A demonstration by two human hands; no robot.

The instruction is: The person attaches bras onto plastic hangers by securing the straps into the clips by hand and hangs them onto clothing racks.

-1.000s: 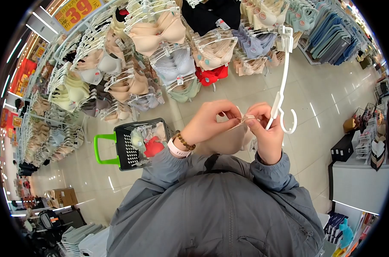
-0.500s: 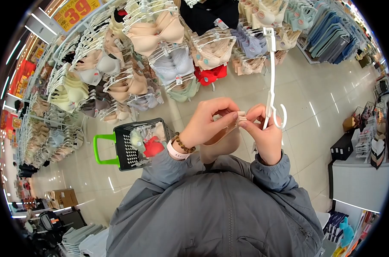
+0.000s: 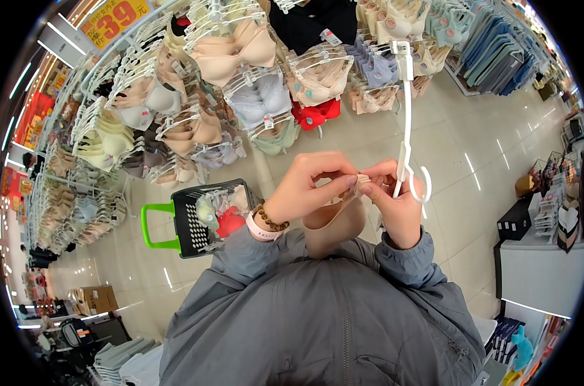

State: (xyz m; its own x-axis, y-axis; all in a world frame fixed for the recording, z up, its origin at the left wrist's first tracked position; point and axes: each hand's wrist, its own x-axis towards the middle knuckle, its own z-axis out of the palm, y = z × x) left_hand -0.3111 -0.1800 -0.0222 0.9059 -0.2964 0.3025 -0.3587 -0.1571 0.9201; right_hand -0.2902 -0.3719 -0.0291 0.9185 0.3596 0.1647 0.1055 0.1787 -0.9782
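Between my hands a beige bra (image 3: 335, 226) hangs down in front of the grey jacket. My left hand (image 3: 311, 188) pinches one edge of its band, thumb against fingers; a beaded bracelet and a pale pink wristband circle the wrist. My right hand (image 3: 395, 201) is closed on the other end of the band, thumb and fingertip nearly touching those of my left. A white plastic hanger (image 3: 406, 122) also sits in my right hand, its long arm pointing up and its hook curving out at the right.
A black basket (image 3: 187, 222) with a green handle, holding garments, stands left of my hands. Racks of bras (image 3: 234, 51) fill the upper left. Blue garments (image 3: 501, 58) hang at upper right. A grey counter (image 3: 536, 273) stands at right, a cardboard box (image 3: 93, 300) at lower left.
The hanger in my right hand has moved left. The bra has shifted and turned, its cup hanging lower and further left. Both hands keep their pinch on the band.
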